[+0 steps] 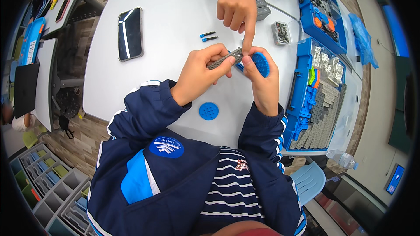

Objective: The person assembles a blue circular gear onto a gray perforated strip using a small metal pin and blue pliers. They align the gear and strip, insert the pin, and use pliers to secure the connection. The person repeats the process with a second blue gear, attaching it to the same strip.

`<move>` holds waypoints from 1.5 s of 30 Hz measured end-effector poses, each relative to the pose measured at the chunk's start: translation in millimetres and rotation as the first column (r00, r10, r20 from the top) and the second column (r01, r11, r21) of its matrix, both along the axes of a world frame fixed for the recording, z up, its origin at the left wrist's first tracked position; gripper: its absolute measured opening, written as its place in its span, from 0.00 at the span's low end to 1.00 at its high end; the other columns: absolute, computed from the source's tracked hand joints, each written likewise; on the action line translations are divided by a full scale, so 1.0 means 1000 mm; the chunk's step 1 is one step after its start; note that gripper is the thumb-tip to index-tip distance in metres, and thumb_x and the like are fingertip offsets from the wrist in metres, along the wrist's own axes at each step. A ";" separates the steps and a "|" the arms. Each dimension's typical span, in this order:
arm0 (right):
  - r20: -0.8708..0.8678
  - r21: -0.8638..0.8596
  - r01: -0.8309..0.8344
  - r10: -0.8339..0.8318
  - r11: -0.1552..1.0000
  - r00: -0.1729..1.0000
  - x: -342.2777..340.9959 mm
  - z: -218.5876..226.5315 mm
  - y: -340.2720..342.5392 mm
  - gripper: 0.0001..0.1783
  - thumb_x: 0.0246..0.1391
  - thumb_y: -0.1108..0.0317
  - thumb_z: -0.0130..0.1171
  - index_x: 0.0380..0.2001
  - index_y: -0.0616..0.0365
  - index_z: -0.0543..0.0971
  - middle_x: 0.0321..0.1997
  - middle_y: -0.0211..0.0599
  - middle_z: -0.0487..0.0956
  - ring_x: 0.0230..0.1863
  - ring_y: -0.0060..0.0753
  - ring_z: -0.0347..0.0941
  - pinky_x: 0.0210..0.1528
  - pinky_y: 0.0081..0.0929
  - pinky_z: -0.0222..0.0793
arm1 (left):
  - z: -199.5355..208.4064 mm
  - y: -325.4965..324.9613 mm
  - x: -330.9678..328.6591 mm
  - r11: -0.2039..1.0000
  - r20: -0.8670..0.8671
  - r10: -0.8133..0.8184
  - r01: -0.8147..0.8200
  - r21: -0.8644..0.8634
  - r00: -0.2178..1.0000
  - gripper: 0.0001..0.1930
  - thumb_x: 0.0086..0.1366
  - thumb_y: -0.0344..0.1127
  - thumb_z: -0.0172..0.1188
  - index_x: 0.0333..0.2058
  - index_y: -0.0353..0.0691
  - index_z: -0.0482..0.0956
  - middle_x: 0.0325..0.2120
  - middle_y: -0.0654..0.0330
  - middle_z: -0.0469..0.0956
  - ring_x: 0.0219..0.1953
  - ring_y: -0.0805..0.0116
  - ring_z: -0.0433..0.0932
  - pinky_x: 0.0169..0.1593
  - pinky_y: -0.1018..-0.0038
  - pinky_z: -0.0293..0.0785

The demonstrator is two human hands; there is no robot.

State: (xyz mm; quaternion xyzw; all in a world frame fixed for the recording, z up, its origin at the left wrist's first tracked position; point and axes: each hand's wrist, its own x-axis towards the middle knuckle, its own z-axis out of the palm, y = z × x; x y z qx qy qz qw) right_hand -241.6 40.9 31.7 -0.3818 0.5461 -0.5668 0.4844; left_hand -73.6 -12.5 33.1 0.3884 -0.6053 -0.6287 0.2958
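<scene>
loose blue gear [208, 111] on tbl [170, 26], closest in. l hand [197, 72] pinches gray beam [225, 59] btwn thumb & fingers; beam's long axis slants near-left to far-right, far end nearer r hand [264, 85]. r fingers grip 2nd blue gear [261, 64], just r of that end; contact unclear. co-worker's hand [237, 6] beyond, index pointing at beam end.

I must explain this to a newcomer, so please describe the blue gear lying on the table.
Find the white table, then the gap between the two dark-blue sleeves. There lies a round blue gear with small holes. Unlike the other blue gear, held in the right hand, it lies flat and untouched.
</scene>
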 end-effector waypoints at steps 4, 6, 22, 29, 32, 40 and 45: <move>-0.134 -0.075 -0.011 0.000 0.997 0.991 0.001 0.009 0.004 0.11 0.59 0.69 0.64 0.43 0.62 0.80 0.37 0.27 0.78 0.36 0.15 0.70 0.40 0.13 0.65 | 0.005 0.003 0.002 0.985 0.016 0.035 -0.032 -0.169 0.999 0.08 0.67 0.34 0.59 0.32 0.36 0.77 0.21 0.63 0.81 0.17 0.85 0.68 0.22 0.84 0.61; -0.156 -0.123 -0.017 -0.003 0.992 0.988 0.003 0.013 0.005 0.11 0.59 0.70 0.63 0.43 0.62 0.80 0.38 0.29 0.79 0.38 0.17 0.71 0.42 0.14 0.66 | 0.005 0.004 0.003 0.963 0.017 0.050 -0.044 -0.266 0.999 0.07 0.66 0.33 0.60 0.33 0.35 0.77 0.22 0.61 0.82 0.18 0.84 0.69 0.22 0.83 0.62; -0.243 -0.230 0.040 -0.098 0.972 0.965 0.013 0.009 0.006 0.08 0.59 0.75 0.63 0.42 0.63 0.80 0.37 0.31 0.79 0.39 0.19 0.73 0.45 0.17 0.68 | 0.002 0.007 0.002 0.838 0.064 0.147 -0.090 -0.539 0.987 0.08 0.58 0.32 0.69 0.32 0.37 0.79 0.17 0.64 0.77 0.16 0.81 0.69 0.21 0.83 0.62; -0.244 -0.264 0.054 -0.121 0.963 0.962 0.018 0.010 0.005 0.06 0.59 0.77 0.61 0.41 0.64 0.79 0.38 0.33 0.80 0.41 0.22 0.75 0.48 0.19 0.69 | 0.003 0.007 0.004 0.830 0.077 0.181 -0.110 -0.546 0.981 0.09 0.57 0.35 0.69 0.28 0.39 0.78 0.15 0.64 0.75 0.13 0.79 0.67 0.18 0.80 0.60; -0.274 -0.255 0.037 -0.109 0.966 0.956 0.017 0.013 0.005 0.08 0.59 0.76 0.61 0.42 0.63 0.80 0.38 0.33 0.80 0.42 0.23 0.76 0.48 0.20 0.69 | 0.004 0.005 0.005 0.822 0.071 0.185 -0.115 -0.557 0.980 0.09 0.57 0.36 0.68 0.27 0.40 0.77 0.14 0.64 0.74 0.12 0.77 0.66 0.17 0.78 0.59; -0.486 -0.296 -0.081 -0.077 0.952 0.871 0.015 0.016 0.007 0.12 0.53 0.74 0.66 0.43 0.58 0.81 0.32 0.34 0.77 0.35 0.25 0.74 0.39 0.21 0.68 | 0.008 0.006 0.007 0.782 0.048 0.201 -0.131 -0.609 0.978 0.09 0.56 0.31 0.68 0.23 0.38 0.76 0.13 0.65 0.72 0.13 0.81 0.67 0.18 0.82 0.58; -0.535 -0.358 -0.047 -0.163 0.933 0.829 0.015 0.015 0.007 0.12 0.51 0.74 0.69 0.40 0.58 0.81 0.30 0.34 0.75 0.31 0.26 0.71 0.34 0.21 0.66 | 0.009 0.005 0.008 0.767 0.056 0.195 -0.117 -0.631 0.979 0.08 0.55 0.31 0.68 0.23 0.37 0.77 0.14 0.64 0.73 0.13 0.81 0.67 0.18 0.82 0.59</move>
